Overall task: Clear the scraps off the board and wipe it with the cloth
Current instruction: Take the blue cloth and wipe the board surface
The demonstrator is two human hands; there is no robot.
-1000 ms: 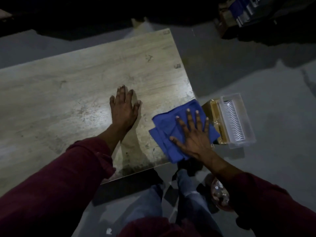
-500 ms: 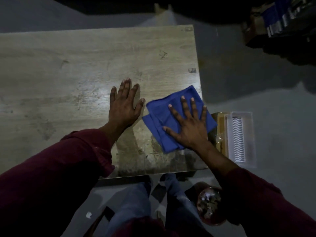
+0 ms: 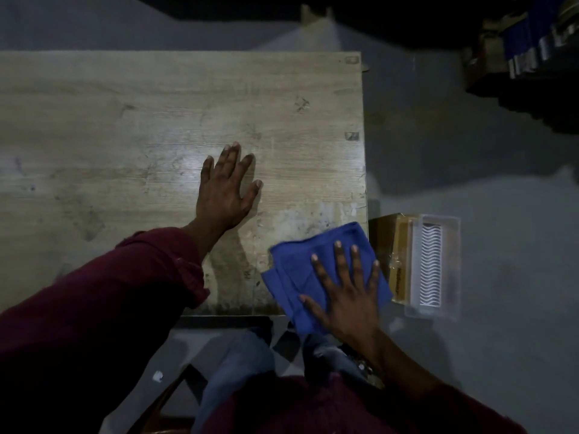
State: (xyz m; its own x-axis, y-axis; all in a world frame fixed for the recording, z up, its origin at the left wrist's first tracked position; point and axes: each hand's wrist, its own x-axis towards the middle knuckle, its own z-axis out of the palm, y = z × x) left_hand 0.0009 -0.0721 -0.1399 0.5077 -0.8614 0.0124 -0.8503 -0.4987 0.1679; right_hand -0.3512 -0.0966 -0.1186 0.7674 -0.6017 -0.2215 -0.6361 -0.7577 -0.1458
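Right hand [image 3: 346, 296] presses flat, fingers spread, on the blue cloth [image 3: 300, 270] at the board [image 3: 125, 120] corner; left hand [image 3: 224, 189] rests flat beside it, apart

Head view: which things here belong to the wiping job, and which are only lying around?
Part of the job:
- wooden board
- blue cloth, pressed flat by the right hand at the board's near right corner
- left hand, resting flat on the board

Only lying about:
- clear plastic tray on the floor beside the board
- yellow box next to it
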